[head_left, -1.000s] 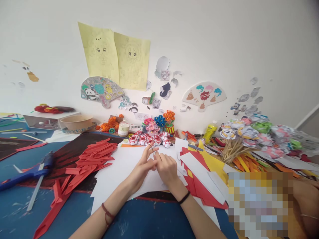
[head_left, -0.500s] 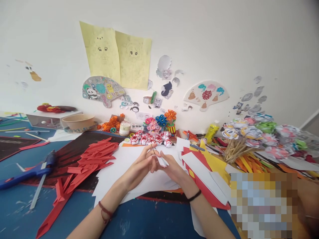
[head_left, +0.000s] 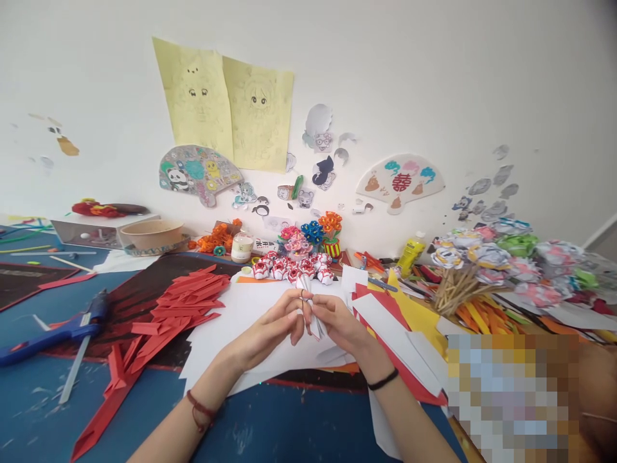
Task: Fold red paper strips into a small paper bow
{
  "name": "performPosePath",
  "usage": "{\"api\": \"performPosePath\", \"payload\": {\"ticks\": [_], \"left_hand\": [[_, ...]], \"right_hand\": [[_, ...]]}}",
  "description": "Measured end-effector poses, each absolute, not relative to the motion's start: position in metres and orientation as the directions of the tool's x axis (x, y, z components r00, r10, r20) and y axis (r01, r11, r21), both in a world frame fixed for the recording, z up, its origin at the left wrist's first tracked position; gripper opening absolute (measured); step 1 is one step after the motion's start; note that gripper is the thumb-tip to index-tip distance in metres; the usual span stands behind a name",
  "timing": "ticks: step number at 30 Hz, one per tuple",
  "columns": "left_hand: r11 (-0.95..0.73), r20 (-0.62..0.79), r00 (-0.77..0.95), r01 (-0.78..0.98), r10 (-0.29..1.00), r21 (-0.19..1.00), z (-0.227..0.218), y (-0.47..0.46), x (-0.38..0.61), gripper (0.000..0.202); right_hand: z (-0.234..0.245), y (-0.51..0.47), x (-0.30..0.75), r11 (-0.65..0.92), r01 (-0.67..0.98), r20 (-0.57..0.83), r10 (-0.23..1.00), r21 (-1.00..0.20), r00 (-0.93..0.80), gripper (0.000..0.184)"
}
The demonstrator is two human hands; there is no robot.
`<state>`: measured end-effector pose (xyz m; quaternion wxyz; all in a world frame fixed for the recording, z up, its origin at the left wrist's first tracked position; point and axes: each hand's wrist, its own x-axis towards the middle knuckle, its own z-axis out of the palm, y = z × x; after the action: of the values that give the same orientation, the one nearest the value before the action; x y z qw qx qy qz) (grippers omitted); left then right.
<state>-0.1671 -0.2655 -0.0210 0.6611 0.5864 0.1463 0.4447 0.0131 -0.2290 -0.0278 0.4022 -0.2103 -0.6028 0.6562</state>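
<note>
My left hand [head_left: 270,328] and my right hand [head_left: 342,321] meet above a spread of white paper sheets [head_left: 231,334]. Between their fingertips they pinch a small bundle of folded white paper strips [head_left: 313,315], which stands nearly upright. A thin dark loop, perhaps a rubber band, sits at the top of the bundle by my left fingertips. Just beyond my hands lies a row of small red-and-white paper flowers [head_left: 289,269].
A pile of folded red strips [head_left: 183,302] lies to the left, with a blue glue gun [head_left: 58,331] further left. Red, white and yellow sheets [head_left: 400,328] lie right. Paper flowers on sticks [head_left: 482,263], a yellow glue bottle [head_left: 409,254] and a bowl [head_left: 152,235] stand behind.
The white strip bundle has come up from lying flat under my right hand to standing between both hands' fingertips. My right hand turned palm inward.
</note>
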Motion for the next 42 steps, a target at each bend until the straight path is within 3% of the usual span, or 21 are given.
{"api": "performPosePath", "payload": {"ticks": [6,16,22,29,36,42], "left_hand": [[-0.105,0.309,0.506,-0.392,0.805,0.914,-0.021,-0.263,-0.167,0.026],[-0.175,0.333,0.339,-0.419,0.88,0.891,-0.023,-0.262,-0.163,0.023],[-0.105,0.258,0.318,-0.426,0.912,0.898,-0.026,-0.26,-0.16,0.02],[0.061,0.089,0.4,-0.347,0.912,0.936,-0.04,-0.248,-0.158,0.035],[-0.014,0.088,0.291,-0.25,0.953,0.968,-0.043,-0.244,-0.157,0.029],[-0.184,0.229,0.196,-0.223,0.954,0.957,-0.038,-0.25,-0.157,0.025]], "right_hand": [[-0.032,-0.221,0.014,0.231,-0.151,0.267,0.917,-0.961,-0.296,0.026],[-0.041,-0.211,0.013,0.378,0.125,0.383,0.924,-0.917,0.019,0.026],[-0.046,-0.21,0.011,0.412,0.199,0.428,0.903,-0.889,0.041,0.021],[-0.05,-0.214,0.01,0.497,0.325,0.515,0.856,-0.804,-0.036,0.008],[-0.061,-0.214,0.003,0.608,0.502,0.606,0.772,-0.616,-0.191,0.011],[-0.064,-0.209,0.005,0.566,0.56,0.578,0.796,-0.604,-0.181,0.015]]}}
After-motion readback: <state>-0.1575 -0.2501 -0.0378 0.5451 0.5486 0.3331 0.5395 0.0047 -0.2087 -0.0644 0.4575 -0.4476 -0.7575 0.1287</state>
